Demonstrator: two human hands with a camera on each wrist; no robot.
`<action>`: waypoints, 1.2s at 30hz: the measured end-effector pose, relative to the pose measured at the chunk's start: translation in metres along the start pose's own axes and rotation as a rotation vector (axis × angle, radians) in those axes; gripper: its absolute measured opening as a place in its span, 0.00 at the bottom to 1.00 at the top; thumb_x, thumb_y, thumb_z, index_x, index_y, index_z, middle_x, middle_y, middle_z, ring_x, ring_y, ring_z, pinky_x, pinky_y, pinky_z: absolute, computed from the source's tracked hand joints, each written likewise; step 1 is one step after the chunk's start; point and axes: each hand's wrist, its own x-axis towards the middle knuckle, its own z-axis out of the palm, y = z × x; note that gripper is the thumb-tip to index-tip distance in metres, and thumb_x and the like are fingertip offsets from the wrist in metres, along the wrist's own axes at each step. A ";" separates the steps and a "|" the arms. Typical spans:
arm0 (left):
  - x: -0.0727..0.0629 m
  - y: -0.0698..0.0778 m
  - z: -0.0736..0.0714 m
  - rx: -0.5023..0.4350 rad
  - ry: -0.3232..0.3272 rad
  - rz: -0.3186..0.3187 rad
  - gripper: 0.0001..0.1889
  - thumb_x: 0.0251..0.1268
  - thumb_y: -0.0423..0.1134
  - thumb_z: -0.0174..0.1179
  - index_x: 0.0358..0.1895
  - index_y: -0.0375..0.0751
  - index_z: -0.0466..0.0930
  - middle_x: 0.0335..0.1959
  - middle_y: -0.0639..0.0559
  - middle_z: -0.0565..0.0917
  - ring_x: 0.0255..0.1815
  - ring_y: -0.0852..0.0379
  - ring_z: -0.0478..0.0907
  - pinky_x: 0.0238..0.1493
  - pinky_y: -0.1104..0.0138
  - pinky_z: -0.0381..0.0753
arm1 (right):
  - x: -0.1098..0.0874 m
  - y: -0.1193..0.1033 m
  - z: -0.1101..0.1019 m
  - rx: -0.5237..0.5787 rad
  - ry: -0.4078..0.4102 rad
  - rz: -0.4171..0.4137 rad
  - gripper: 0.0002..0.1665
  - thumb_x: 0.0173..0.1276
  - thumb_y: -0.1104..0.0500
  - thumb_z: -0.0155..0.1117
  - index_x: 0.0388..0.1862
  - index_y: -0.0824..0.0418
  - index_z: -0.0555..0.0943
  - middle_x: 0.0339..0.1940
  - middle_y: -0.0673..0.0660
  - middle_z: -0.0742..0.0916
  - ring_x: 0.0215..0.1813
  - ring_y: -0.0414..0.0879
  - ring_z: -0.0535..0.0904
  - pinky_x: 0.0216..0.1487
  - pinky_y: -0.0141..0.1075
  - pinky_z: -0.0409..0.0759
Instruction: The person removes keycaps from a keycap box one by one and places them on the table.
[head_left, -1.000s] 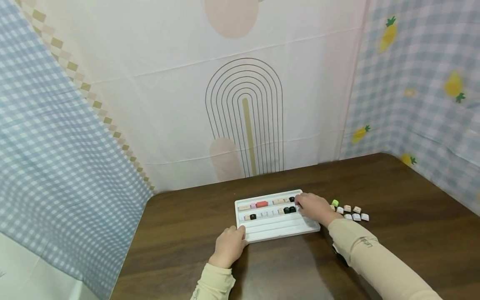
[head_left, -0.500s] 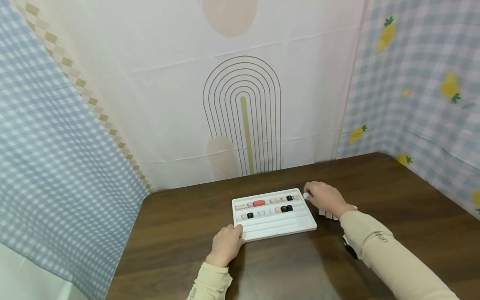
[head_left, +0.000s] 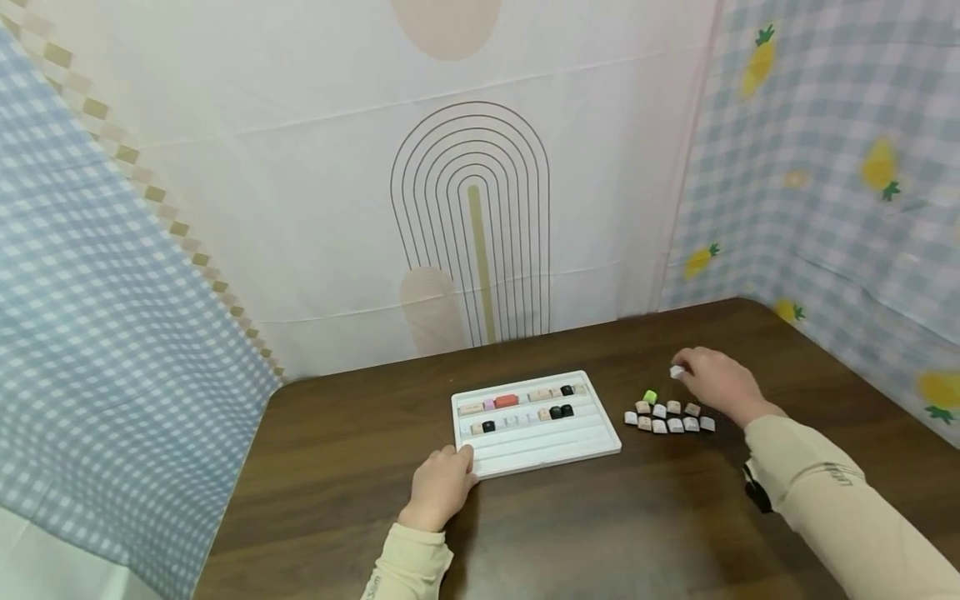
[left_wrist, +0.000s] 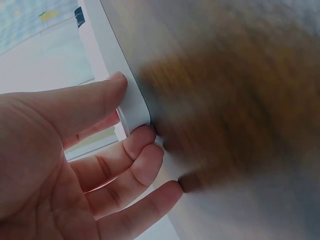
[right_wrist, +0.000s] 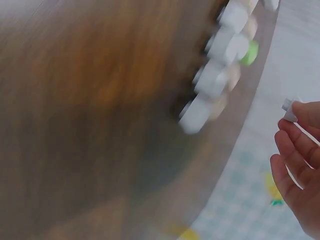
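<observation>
My left hand (head_left: 438, 486) holds the near left corner of a shallow white tray (head_left: 555, 448). In the left wrist view the thumb lies along the tray's rim (left_wrist: 133, 100) and the fingertips meet its corner. Two rows of keycaps sit in the tray, among them a red keycap (head_left: 507, 401), a pink one (head_left: 489, 404) and several black ones. To the right, my right hand (head_left: 722, 385) pinches a white keycap (head_left: 677, 372) between thumb and index finger, above the table. The same keycap (right_wrist: 290, 111) shows its stem side in the right wrist view.
Right of the tray, loose white and beige keycaps (head_left: 676, 425) lie in rough rows on the brown table (head_left: 555, 533), with a green keycap (head_left: 650, 396) behind them. A patterned cloth (head_left: 352, 250) hangs along the table's back edge.
My right hand has moved from the tray's right end out beyond the loose keycaps, carrying the white keycap since the middle frame. My left hand stays at the tray's corner. The head view shifts slightly.
</observation>
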 end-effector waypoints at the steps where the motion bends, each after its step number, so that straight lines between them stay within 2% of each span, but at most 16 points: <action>1: 0.000 0.000 0.000 -0.004 0.001 -0.001 0.15 0.45 0.38 0.68 0.22 0.45 0.66 0.18 0.51 0.70 0.20 0.51 0.72 0.18 0.64 0.66 | -0.003 0.006 0.000 0.001 -0.004 0.013 0.15 0.66 0.59 0.55 0.48 0.66 0.77 0.43 0.65 0.82 0.42 0.58 0.79 0.34 0.48 0.75; 6: 0.000 0.001 -0.001 -0.012 0.010 -0.006 0.15 0.45 0.38 0.68 0.21 0.45 0.66 0.18 0.51 0.70 0.20 0.51 0.71 0.18 0.64 0.66 | -0.016 0.033 0.004 0.001 -0.054 0.063 0.14 0.64 0.60 0.57 0.45 0.67 0.77 0.40 0.66 0.82 0.38 0.58 0.79 0.31 0.48 0.75; 10: -0.001 0.000 -0.001 -0.007 0.023 -0.006 0.15 0.44 0.37 0.68 0.21 0.45 0.66 0.18 0.51 0.70 0.19 0.51 0.71 0.18 0.64 0.66 | -0.022 0.044 0.015 0.007 -0.113 0.079 0.13 0.64 0.60 0.57 0.44 0.66 0.78 0.40 0.66 0.83 0.38 0.58 0.79 0.32 0.49 0.74; 17: 0.000 0.001 -0.001 -0.011 0.012 -0.008 0.15 0.45 0.38 0.68 0.21 0.45 0.67 0.18 0.51 0.71 0.20 0.52 0.71 0.18 0.64 0.66 | -0.023 0.048 0.019 0.020 -0.155 0.104 0.13 0.62 0.60 0.56 0.43 0.64 0.78 0.40 0.65 0.83 0.39 0.58 0.78 0.32 0.51 0.74; 24: 0.000 0.001 -0.001 -0.009 0.013 -0.013 0.15 0.45 0.38 0.68 0.21 0.45 0.66 0.18 0.51 0.71 0.19 0.52 0.71 0.17 0.64 0.66 | -0.020 0.047 0.014 0.031 -0.191 0.129 0.19 0.64 0.56 0.55 0.50 0.67 0.75 0.46 0.70 0.81 0.45 0.64 0.77 0.35 0.53 0.74; 29: 0.001 0.001 -0.001 -0.006 0.033 0.003 0.15 0.44 0.37 0.68 0.21 0.45 0.66 0.17 0.51 0.70 0.19 0.52 0.70 0.17 0.64 0.66 | -0.013 0.034 0.010 0.018 -0.109 0.105 0.20 0.66 0.56 0.53 0.51 0.68 0.75 0.46 0.69 0.81 0.43 0.62 0.78 0.34 0.51 0.75; 32: 0.000 0.001 -0.001 -0.009 0.033 0.002 0.15 0.44 0.37 0.68 0.21 0.45 0.66 0.17 0.51 0.70 0.19 0.52 0.70 0.17 0.64 0.66 | -0.006 0.015 0.008 0.006 -0.051 0.066 0.19 0.66 0.58 0.53 0.51 0.67 0.76 0.47 0.68 0.81 0.44 0.61 0.78 0.36 0.51 0.76; 36: 0.000 0.001 -0.002 -0.008 0.032 -0.001 0.15 0.44 0.37 0.68 0.21 0.45 0.67 0.18 0.51 0.71 0.19 0.52 0.71 0.17 0.64 0.66 | 0.006 -0.014 0.008 0.000 -0.014 0.013 0.17 0.65 0.58 0.55 0.51 0.65 0.77 0.47 0.66 0.82 0.45 0.60 0.78 0.38 0.52 0.76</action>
